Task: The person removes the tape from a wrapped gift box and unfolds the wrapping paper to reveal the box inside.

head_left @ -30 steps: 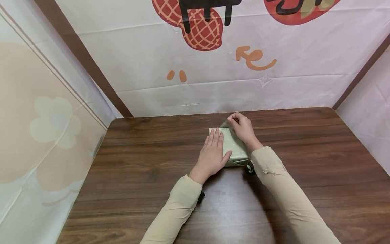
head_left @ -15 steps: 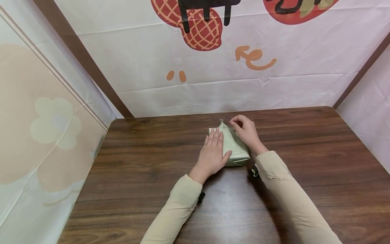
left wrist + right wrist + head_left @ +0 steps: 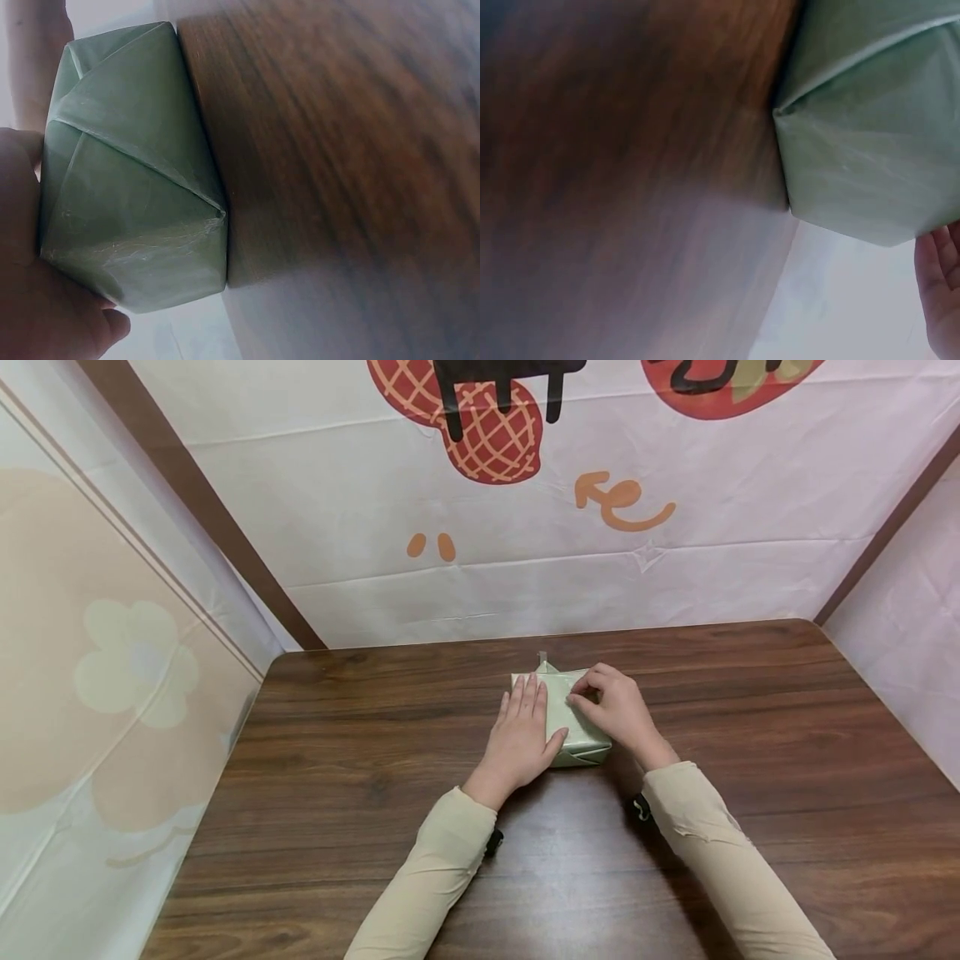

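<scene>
A small box-shaped package (image 3: 568, 723) wrapped in pale green paper sits on the brown table. My left hand (image 3: 517, 735) lies flat across its left part, thumb spread toward the near edge. Above the right part of the top is my right hand (image 3: 618, 706), its fingers bent and thumb tip close to the index tip; anything between them is too small to make out. At the far end a paper flap (image 3: 548, 668) sticks out with a little clear strip (image 3: 543, 657) on it. Folded triangular flaps (image 3: 139, 157) close the near end in the left wrist view.
The wood-grain tabletop (image 3: 360, 777) extends around the package on all sides. Behind it hangs a white printed cloth (image 3: 337, 485), and more cloth (image 3: 90, 635) stands at the left. Black wrist cameras show under both sleeves.
My right hand has let go of the far flap and moved right and nearer, over the package's top. The flap and strip are now uncovered. My left hand has stayed put.
</scene>
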Motion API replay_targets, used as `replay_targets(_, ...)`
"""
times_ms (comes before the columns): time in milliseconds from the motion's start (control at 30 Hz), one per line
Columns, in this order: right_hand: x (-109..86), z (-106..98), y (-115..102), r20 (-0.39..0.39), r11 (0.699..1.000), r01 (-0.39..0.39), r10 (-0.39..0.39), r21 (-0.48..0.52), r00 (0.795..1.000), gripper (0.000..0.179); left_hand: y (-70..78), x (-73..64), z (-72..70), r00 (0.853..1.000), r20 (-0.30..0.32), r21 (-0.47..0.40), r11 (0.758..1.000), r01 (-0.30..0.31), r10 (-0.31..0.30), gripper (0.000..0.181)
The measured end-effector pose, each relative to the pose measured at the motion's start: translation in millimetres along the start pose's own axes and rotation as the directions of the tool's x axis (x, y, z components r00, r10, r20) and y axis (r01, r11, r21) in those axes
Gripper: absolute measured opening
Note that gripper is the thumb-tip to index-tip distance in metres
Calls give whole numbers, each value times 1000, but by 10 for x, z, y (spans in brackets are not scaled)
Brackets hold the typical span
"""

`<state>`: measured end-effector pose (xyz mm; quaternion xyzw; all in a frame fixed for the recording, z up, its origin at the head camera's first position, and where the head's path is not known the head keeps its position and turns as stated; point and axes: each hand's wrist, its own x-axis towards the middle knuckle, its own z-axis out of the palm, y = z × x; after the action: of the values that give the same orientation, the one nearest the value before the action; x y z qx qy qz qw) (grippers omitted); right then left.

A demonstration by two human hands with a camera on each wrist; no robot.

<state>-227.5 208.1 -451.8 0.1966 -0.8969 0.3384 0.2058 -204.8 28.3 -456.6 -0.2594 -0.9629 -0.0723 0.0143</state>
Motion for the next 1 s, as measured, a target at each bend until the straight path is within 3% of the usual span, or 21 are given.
replay_targets(133, -34, 21, -27, 2, 997, 31, -31, -76, 1000, 10, -9, 2, 2, 1000, 1, 5, 1000, 2, -2, 71)
replay_targets(333, -44, 69, -35, -33, 993, 52, -56, -110, 998, 7, -17, -5, 6, 1000, -4, 1, 1000, -1, 1, 71)
replay_targets(633, -25, 92, -52, -18, 976, 100, -105, -194, 994, 6, -25, -4, 26, 1000, -18, -8, 1000, 4, -5, 71)
replay_targets(1000, -47, 86, -8, -50, 971, 145, -158, -192, 986, 7, -3, -2, 12, 1000, -19, -14, 1000, 5, -5, 71)
